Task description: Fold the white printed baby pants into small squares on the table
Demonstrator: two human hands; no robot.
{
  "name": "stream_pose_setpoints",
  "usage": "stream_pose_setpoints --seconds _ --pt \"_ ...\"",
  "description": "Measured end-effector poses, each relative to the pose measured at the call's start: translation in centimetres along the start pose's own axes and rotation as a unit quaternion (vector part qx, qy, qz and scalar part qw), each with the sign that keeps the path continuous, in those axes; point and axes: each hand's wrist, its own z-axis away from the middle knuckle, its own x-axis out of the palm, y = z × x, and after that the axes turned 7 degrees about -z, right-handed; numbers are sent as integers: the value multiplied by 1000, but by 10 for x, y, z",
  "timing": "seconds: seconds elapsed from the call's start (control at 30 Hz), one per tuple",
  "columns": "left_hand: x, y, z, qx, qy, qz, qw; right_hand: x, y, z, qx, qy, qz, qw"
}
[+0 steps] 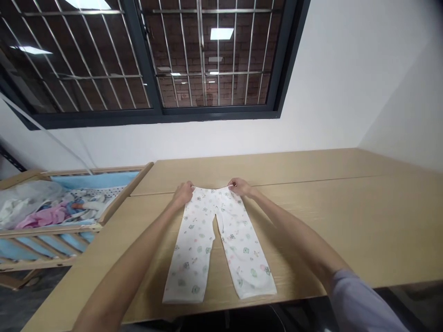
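Note:
A pair of white baby pants [238, 249] with a small green, pink and grey print lies spread on the wooden table [346, 221]. Its waistband points away from me, and both legs reach toward the near edge, slightly apart. My left hand [183, 192] pinches the left corner of the waistband. At the opposite corner, my right hand [240, 186] grips the waistband between thumb and fingers. Between the hands the waistband is stretched out nearly straight.
To the left of the table stands a wooden crib [124, 196] with blue lining, holding crumpled clothes [51, 214] and a clear plastic bag [31, 193]. A barred window [214, 113] is in the white wall behind. A seam runs across the tabletop beyond my hands.

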Motion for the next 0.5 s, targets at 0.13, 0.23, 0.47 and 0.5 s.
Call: stream_pose_setpoints --seconds 0.13,0.23,0.47,0.5 --pt "26 10 -13 -50 18 -40 998 16 15 -27 13 52 49 997" --pt "30 16 -15 -63 30 -63 996 22 25 -39 28 78 73 994" --pt "5 44 5 -38 40 -85 995 19 40 -45 44 84 72 993" --pt "1 53 14 -18 42 -84 995 16 41 -45 43 83 66 993"
